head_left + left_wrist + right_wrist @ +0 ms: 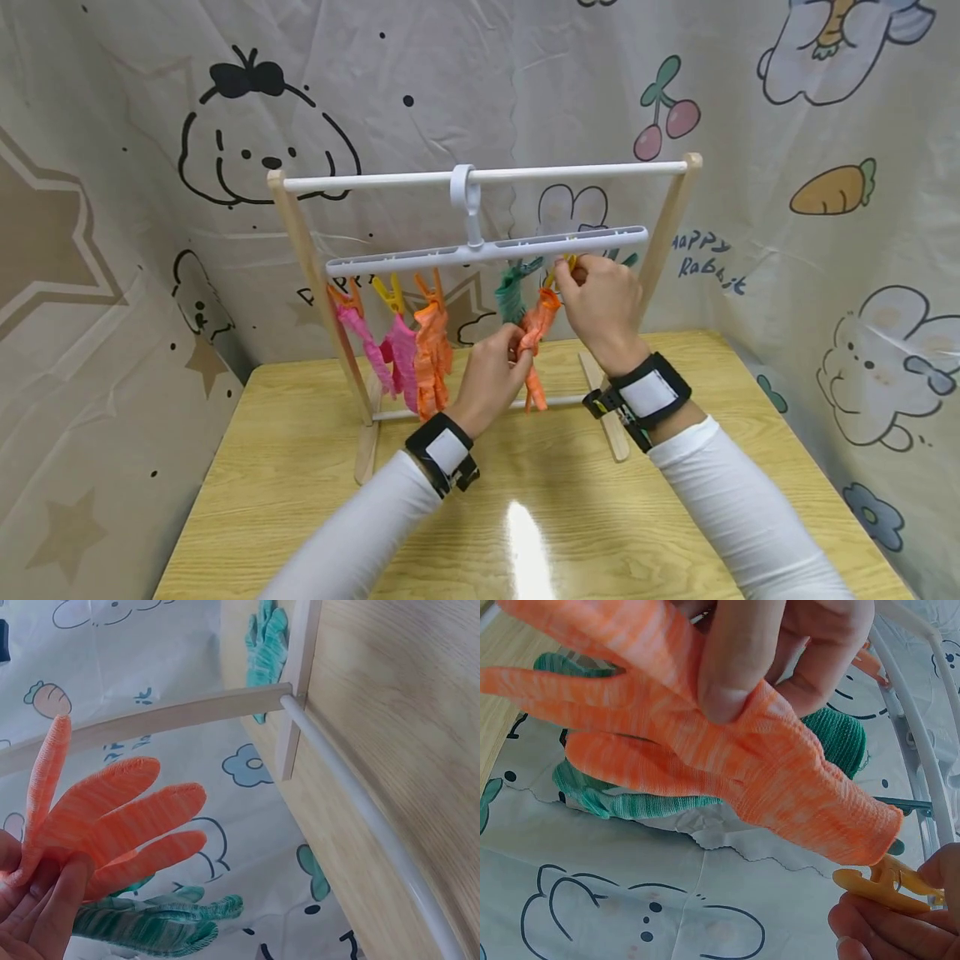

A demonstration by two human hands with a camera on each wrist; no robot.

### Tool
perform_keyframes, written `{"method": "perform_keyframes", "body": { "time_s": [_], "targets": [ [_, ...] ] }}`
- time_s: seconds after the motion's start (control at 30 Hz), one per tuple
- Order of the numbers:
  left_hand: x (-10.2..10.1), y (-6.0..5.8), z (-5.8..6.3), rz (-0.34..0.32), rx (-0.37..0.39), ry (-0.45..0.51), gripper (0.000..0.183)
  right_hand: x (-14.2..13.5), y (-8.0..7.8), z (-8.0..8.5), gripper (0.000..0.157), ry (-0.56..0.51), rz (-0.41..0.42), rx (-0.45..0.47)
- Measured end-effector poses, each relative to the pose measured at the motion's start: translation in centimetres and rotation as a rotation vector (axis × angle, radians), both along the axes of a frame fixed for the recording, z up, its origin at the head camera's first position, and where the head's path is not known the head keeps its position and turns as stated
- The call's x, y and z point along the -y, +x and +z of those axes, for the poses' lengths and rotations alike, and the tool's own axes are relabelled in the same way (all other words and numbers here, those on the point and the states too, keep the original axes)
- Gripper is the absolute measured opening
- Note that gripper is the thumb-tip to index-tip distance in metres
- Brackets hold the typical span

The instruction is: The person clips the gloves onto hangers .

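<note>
My left hand (pixel 495 371) pinches an orange knit glove (pixel 127 810) by its palm, and the glove's fingers splay out from the grip. With thumb and fingers, my right hand (pixel 603 300) pinches a yellow clothespin (pixel 881 889) under the right half of a pale hanger (pixel 555 244). The glove's cuff (pixel 877 832) is right at the clothespin's tip. Just left of it in the head view, a green glove (pixel 510 298) hangs from a dark green clothespin (pixel 529 267).
On the hanger's left half hang a pink glove (pixel 367 346), a magenta glove (pixel 405 354) and an orange one (pixel 431 358). The hanger hooks over the white top bar (pixel 360 182) of a wooden rack on the table (pixel 300 500). Another green glove (pixel 266 649) shows near a rack foot.
</note>
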State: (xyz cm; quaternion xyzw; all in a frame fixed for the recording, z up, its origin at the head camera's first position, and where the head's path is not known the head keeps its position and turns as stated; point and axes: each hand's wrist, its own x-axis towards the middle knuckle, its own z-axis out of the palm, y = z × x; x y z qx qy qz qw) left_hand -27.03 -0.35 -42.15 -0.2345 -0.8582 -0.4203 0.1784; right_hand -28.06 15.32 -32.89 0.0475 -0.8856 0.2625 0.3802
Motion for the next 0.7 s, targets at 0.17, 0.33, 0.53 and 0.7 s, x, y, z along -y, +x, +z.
{"method": "perform_keyframes", "body": {
  "time_s": [0.17, 0.33, 0.53, 0.7],
  "targets": [
    [0.0, -0.4, 0.1, 0.027, -0.008, -0.002, 0.009, 0.2, 0.0, -0.1, 0.042, 0.024, 0.000, 0.007],
    [-0.1, -0.8, 0.3, 0.040, -0.025, 0.011, 0.009, 0.3, 0.0, -0.1, 0.041, 0.027, 0.001, 0.008],
    [-0.5, -1.2, 0.6, 0.038, -0.031, 0.040, 0.008, 0.2, -0.1, -0.2, 0.040, 0.011, 0.003, 0.010],
    [-0.7, -1.1, 0.9, 0.033, -0.042, 0.059, 0.007, 0.2, -0.2, -0.4, 0.040, 0.007, 0.000, 0.017]
  ]
}}
